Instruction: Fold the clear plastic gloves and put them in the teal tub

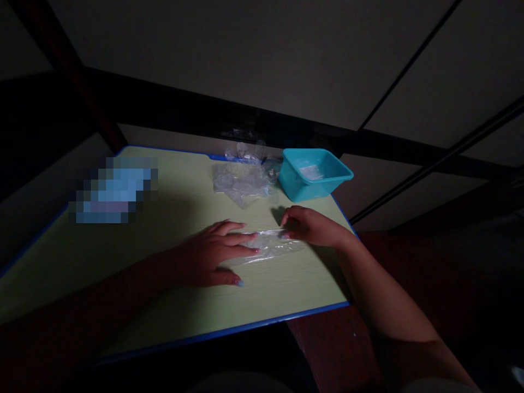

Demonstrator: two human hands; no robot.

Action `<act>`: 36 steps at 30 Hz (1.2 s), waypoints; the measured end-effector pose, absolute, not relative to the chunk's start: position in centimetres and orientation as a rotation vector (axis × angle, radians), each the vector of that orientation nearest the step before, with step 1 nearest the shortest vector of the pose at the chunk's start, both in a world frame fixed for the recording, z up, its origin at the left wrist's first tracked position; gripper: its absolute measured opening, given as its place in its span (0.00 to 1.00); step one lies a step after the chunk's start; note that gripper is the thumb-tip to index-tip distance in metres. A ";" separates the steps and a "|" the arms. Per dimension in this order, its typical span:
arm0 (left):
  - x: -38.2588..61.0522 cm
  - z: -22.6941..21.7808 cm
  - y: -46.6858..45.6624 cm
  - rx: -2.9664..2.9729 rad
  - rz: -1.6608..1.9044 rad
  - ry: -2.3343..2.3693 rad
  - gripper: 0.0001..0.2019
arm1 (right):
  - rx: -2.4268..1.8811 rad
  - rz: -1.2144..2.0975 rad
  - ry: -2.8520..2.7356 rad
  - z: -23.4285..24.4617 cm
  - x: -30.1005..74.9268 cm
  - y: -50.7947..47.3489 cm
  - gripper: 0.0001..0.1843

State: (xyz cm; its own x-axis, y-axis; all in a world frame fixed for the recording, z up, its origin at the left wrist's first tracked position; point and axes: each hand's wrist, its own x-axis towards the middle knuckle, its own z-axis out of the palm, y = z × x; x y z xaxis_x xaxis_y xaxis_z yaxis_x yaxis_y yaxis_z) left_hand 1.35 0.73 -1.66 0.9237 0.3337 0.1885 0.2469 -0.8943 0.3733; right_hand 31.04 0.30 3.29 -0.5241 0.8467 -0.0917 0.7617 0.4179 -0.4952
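A clear plastic glove or bag (272, 245) lies flat on the pale green table (172, 207) between my hands. My left hand (213, 254) rests palm down with fingers stretched out, its fingertips on the left end of the plastic. My right hand (309, 225) has its fingers curled down onto the right end of the plastic, pressing or pinching it against the table.
A turquoise plastic tub (315, 173) with something clear inside stands at the table's far right corner. A pile of clear plastic pieces (243, 177) lies left of it. A blurred blue patch (114, 188) sits at the far left. The table has blue edging; the room is dark.
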 end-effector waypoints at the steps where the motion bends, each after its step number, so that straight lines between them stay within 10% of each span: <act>1: 1.4 -1.7 0.7 2.734 0.356 0.427 0.32 | -1.427 0.732 -2.514 3.4 31.0 0.3 0.14; 19: 1.4 -1.7 0.7 2.721 0.354 0.438 0.32 | -1.806 0.214 -2.495 2.4 31.5 0.8 0.45; 36: 1.4 -1.5 0.9 2.719 0.330 0.405 0.32 | -1.704 0.215 -2.494 2.8 32.2 1.0 0.35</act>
